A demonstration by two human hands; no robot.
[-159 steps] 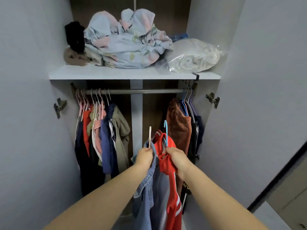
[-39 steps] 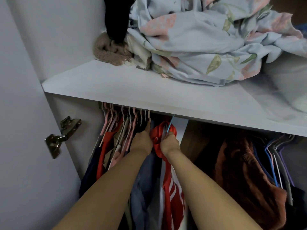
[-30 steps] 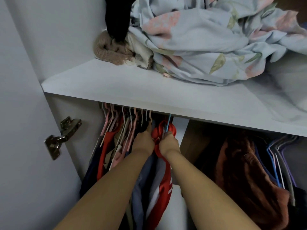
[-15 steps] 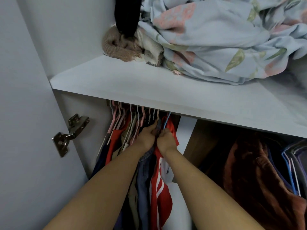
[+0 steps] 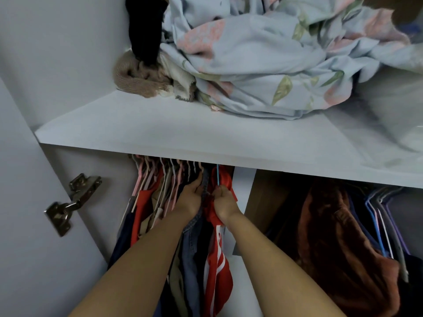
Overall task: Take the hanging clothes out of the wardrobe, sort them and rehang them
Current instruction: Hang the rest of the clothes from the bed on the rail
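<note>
Red garment (image 5: 218, 268) pinched at neck by right hand (image 5: 225, 202) | left hand (image 5: 190, 197) grips denim garment (image 5: 191, 245)

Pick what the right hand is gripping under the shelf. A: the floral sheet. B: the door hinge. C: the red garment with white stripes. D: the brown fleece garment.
C: the right hand curls round the red garment just below its blue hanger.

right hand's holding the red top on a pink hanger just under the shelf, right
No: the head view shows the right hand holding the red top on a blue hanger, not pink, just under the shelf.
</note>
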